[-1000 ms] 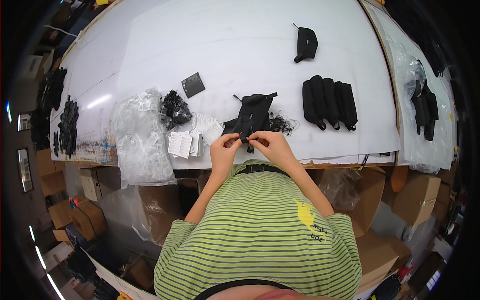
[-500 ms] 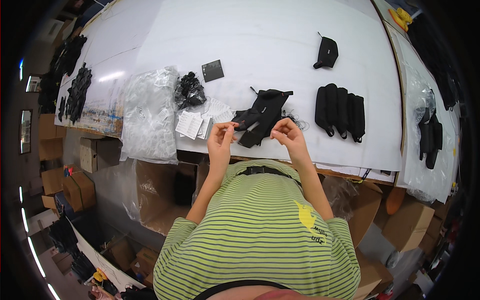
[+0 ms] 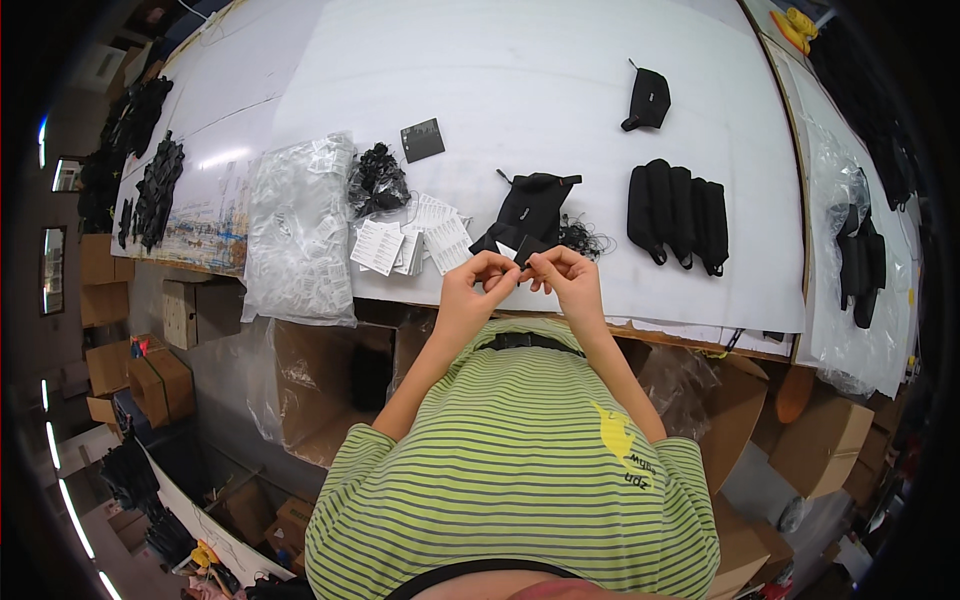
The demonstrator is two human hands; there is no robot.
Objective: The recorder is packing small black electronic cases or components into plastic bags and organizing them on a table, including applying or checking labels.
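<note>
The two forearms come up from the lower edge and lean inward, with wrists bent and elbows wide. Half a second ago the hands were apart; now the left hand and the right hand meet in front of the body, so the work is gathered at one small spot. In each grip the thumb and forefinger are pressed together, it seems on the near edge of a dark flat piece; the exact point is hidden. This piece lies at the near end of the black pouch, which rests on the counter just beyond the fingers. Farther to the right stand four black pouches side by side, and beyond them one single pouch.
</note>
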